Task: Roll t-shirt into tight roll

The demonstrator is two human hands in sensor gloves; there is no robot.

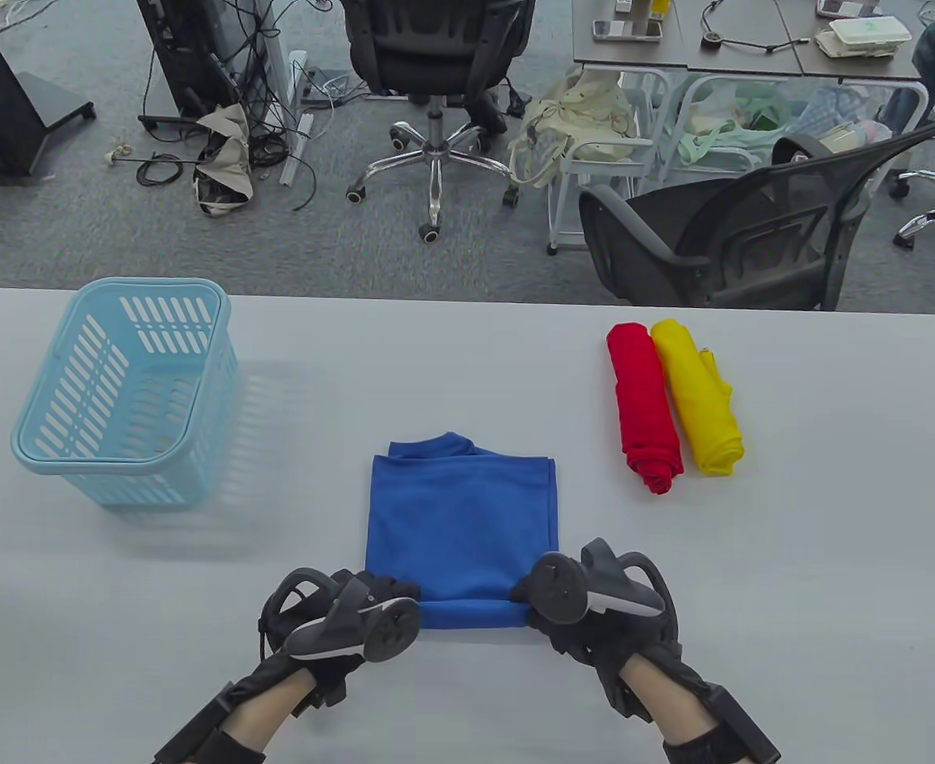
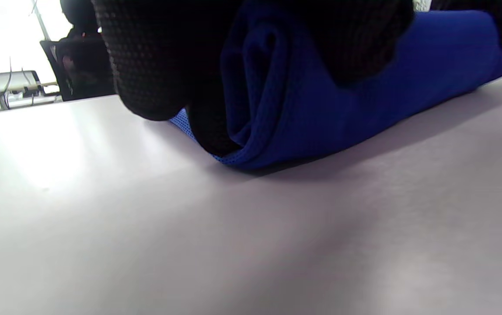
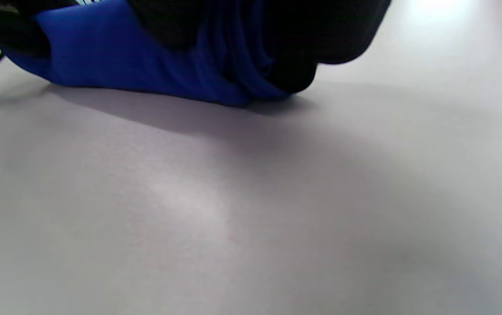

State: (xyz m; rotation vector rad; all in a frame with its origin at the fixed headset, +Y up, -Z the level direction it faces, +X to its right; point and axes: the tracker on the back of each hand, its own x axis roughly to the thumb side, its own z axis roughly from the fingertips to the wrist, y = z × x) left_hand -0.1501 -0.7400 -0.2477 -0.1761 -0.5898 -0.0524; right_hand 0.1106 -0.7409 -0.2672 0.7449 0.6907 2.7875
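Observation:
A folded blue t-shirt (image 1: 461, 509) lies flat at the table's near middle, its near edge turned into a short roll (image 1: 473, 613). My left hand (image 1: 391, 593) grips the roll's left end, and my right hand (image 1: 527, 593) grips its right end. In the left wrist view the gloved fingers (image 2: 155, 57) curl over the blue roll (image 2: 321, 113), with the spiral of layers showing at its end. The right wrist view shows the other end of the roll (image 3: 146, 65) under dark fingers (image 3: 321, 30). The trackers hide most of both hands from above.
A light blue plastic basket (image 1: 129, 390) stands at the left of the table. A red roll (image 1: 644, 406) and a yellow roll (image 1: 698, 398) lie side by side at the right. Office chairs and desks stand beyond the far table edge.

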